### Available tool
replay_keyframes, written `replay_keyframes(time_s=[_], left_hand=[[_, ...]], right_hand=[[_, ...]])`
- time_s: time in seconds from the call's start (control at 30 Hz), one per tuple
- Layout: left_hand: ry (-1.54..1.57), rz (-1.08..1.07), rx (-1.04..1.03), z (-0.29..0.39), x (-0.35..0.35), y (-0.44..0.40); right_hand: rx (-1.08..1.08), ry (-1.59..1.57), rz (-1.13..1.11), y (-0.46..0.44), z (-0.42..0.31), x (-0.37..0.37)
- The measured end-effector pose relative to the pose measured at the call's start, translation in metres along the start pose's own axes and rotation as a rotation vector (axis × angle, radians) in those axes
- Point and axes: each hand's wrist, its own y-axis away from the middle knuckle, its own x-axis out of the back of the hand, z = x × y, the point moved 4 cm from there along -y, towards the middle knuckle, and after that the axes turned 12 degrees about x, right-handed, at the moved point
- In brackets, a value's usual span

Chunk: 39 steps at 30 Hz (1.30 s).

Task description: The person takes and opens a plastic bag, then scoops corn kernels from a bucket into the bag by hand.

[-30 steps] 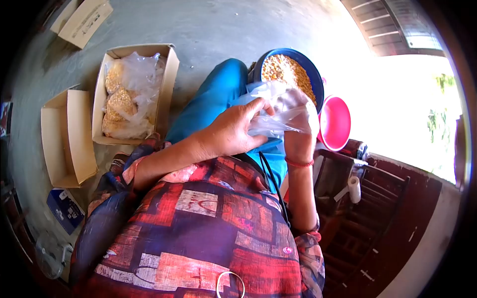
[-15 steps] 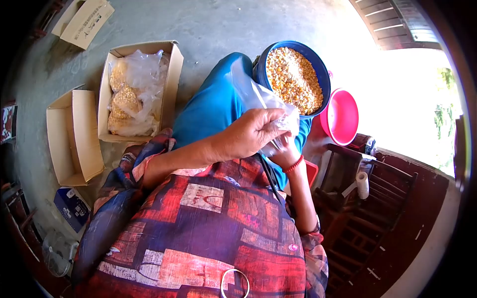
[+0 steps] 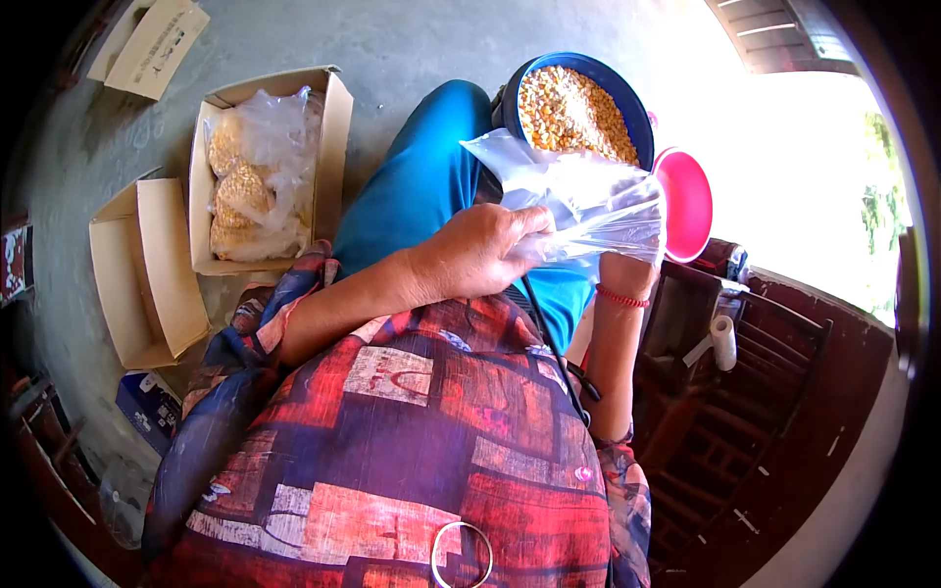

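My left hand (image 3: 480, 253) is closed, pinching the edge of a clear plastic bag (image 3: 588, 201) between thumb and fingers. The bag is stretched out to the right with creases running from that grip. My right hand (image 3: 627, 274), with a red bead bracelet (image 3: 621, 298) at the wrist, is at the bag's right end. Plastic covers its fingers, and I cannot tell whether they are inside the bag or behind it. Just beyond the bag is a dark blue bucket (image 3: 647, 116) full of corn kernels (image 3: 578, 110); the bag overlaps its near rim.
A cardboard box (image 3: 335, 147) on the left holds several plastic bags of corn (image 3: 240, 191). Beside it lies another open carton (image 3: 167, 265), with a blue box (image 3: 147, 412) nearer me. A pink basin (image 3: 686, 206) is right of the bucket. Dark wooden furniture (image 3: 755, 382) holds a white roll (image 3: 722, 343).
My right hand has moved right, away from my left hand. The bag, bunched between both hands before, is now spread wide across the front of the bucket.
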Motion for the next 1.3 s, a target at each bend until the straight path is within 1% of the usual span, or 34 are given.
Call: replay_keyframes(time_s=[0.03,0.07,0.1,0.13,0.17,0.23,0.3,0.33,0.37,0.4,0.43,0.47,0.5,0.57,0.6,0.63,0.67,0.7,0.73,0.77,0.83,0.9,0.97,1.0,1.03,1.07,1.1,1.13,1.17,1.23,1.27,1.3], left_hand=[[-0.004,0.063,-0.055,-0.006,-0.002,-0.002],[-0.007,0.124,-0.11,-0.009,-0.003,-0.004],[-0.006,0.12,-0.11,-0.01,-0.003,-0.007],[0.015,0.199,-0.15,-0.007,0.0,-0.011],[0.036,0.277,-0.191,-0.003,0.002,-0.013],[0.067,0.298,-0.165,-0.001,0.0,-0.023],[0.092,0.125,-0.225,0.003,-0.009,-0.032],[0.005,0.208,-0.348,0.012,-0.008,-0.032],[0.005,0.199,-0.354,0.016,-0.008,-0.032],[0.226,0.057,-0.294,0.025,-0.006,-0.032],[0.386,-0.135,-0.215,0.028,-0.009,-0.03],[0.538,-0.306,-0.108,0.03,-0.012,-0.027],[0.627,-0.433,0.006,0.028,-0.018,-0.021],[0.6,-0.441,0.015,0.024,-0.019,-0.013],[0.545,-0.373,0.052,0.02,-0.013,-0.014],[0.49,-0.305,0.092,0.015,-0.006,-0.014],[0.558,-0.247,0.185,0.002,-0.002,-0.019],[0.534,-0.168,0.244,-0.008,0.004,-0.023],[0.498,-0.12,0.282,-0.024,0.004,-0.029],[0.461,-0.074,0.321,-0.038,0.001,-0.032],[0.485,-0.076,0.334,-0.043,-0.006,-0.036],[0.46,-0.023,0.268,-0.045,-0.014,-0.04],[0.493,-0.016,0.266,-0.046,-0.015,-0.041],[0.633,-0.052,0.302,-0.048,-0.014,-0.042],[0.775,-0.086,0.338,-0.05,-0.013,-0.043],[0.698,-0.063,0.329,-0.051,-0.009,-0.044],[0.704,-0.059,0.335,-0.055,-0.009,-0.045],[0.688,-0.038,0.376,-0.064,-0.012,-0.046],[0.67,-0.02,0.415,-0.073,-0.015,-0.048],[0.661,-0.039,0.446,-0.091,-0.022,-0.048],[0.637,-0.06,0.466,-0.096,-0.023,-0.047],[0.611,-0.079,0.486,-0.101,-0.024,-0.045]], right_hand=[[-0.021,-0.058,0.104,0.002,0.0,0.007],[0.008,-0.022,0.138,0.005,-0.003,0.011],[0.08,0.164,0.139,0.008,-0.009,0.011],[0.258,0.55,-0.109,0.014,-0.015,0.005],[0.327,0.785,-0.278,0.018,-0.02,-0.001],[0.387,0.929,-0.587,0.027,-0.037,-0.036],[0.375,0.873,-0.827,0.043,-0.032,-0.053],[0.488,0.906,-0.725,0.04,-0.034,-0.056],[0.371,0.984,-0.717,0.035,-0.023,-0.046],[0.269,1.093,-0.832,0.033,-0.011,-0.038],[0.164,1.198,-0.947,0.029,0.002,-0.028],[0.853,1.402,-0.924,0.04,0.02,-0.016],[0.759,1.185,-0.845,0.033,0.017,-0.014],[0.365,1.138,-0.94,0.029,0.013,0.0],[0.117,1.276,-1.028,0.031,0.016,0.004],[-0.087,1.331,-0.994,0.029,-0.004,-0.01],[-0.193,1.361,-1.077,0.035,0.0,-0.006],[-0.3,1.389,-1.16,0.04,0.004,-0.002],[-0.297,1.308,-1.179,0.043,0.0,-0.004],[-0.302,1.306,-1.178,0.042,-0.003,-0.006],[0.074,1.068,-0.919,0.036,-0.019,-0.023],[0.086,0.905,-0.877,0.035,-0.005,-0.022],[-0.042,1.176,-1.075,0.04,0.015,-0.012],[-0.312,1.312,-1.215,0.04,0.014,-0.012],[-0.311,1.314,-1.219,0.039,0.012,-0.009],[-0.258,1.176,-1.315,0.042,0.009,-0.008],[-0.208,1.031,-1.405,0.046,0.004,-0.013],[-0.065,0.725,-1.293,0.043,-0.008,-0.022],[-0.071,0.725,-1.294,0.038,-0.014,-0.023],[-0.278,0.308,-1.122,0.016,-0.039,-0.036],[-0.413,0.25,-0.956,0.002,-0.049,-0.036],[-0.356,0.288,-0.831,-0.011,-0.045,-0.028]])
